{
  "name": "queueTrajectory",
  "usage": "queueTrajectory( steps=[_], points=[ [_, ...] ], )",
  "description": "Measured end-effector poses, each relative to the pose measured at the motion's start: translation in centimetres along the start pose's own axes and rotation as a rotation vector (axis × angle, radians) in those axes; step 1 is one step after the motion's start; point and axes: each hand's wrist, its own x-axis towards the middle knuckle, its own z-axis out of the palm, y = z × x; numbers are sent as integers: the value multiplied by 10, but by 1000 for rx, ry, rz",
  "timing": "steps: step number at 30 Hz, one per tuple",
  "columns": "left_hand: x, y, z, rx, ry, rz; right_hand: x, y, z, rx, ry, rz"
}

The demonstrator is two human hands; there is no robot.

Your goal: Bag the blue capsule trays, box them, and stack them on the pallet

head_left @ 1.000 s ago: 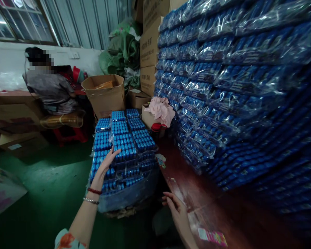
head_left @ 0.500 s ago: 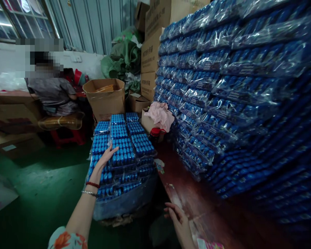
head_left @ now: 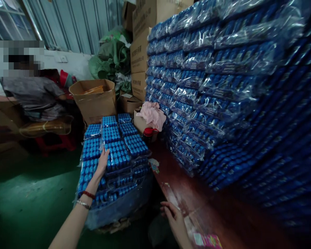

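Note:
My left hand (head_left: pixel 102 163), with a red bead bracelet and a silvery one at its wrist, is at the left edge of a clear-wrapped pack of small blue bottles (head_left: pixel 118 154). The thumb lies over the pack's top edge. The fingers appear closed on its side, partly hidden by the wrapping. This pack lies on a low pile of similar packs (head_left: pixel 135 143). Lower right, my right hand (head_left: pixel 174 218) hovers by the edge of a reddish-brown table (head_left: pixel 176 176), fingers loosely bent and apart, holding nothing.
A tall wall of wrapped blue packs (head_left: pixel 194 76) rises at the right. Behind the pile stand an open carton (head_left: pixel 93 103) and a pink cloth (head_left: pixel 151 112). A seated person (head_left: pixel 33 93) is at the far left. A colourful packet (head_left: pixel 208 240) lies on the table.
The view has swung a little to the right, so the surroundings sit further left. My left hand stays at the same pack, its thumb nearer the fingers. My right hand has barely moved.

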Motion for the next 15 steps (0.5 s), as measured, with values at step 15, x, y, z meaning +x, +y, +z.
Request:
queueTrajectory(
  steps=[15],
  points=[
    [-19,63,10,294,323,473,-4,-22,-30,-211,161,-207]
  ],
)
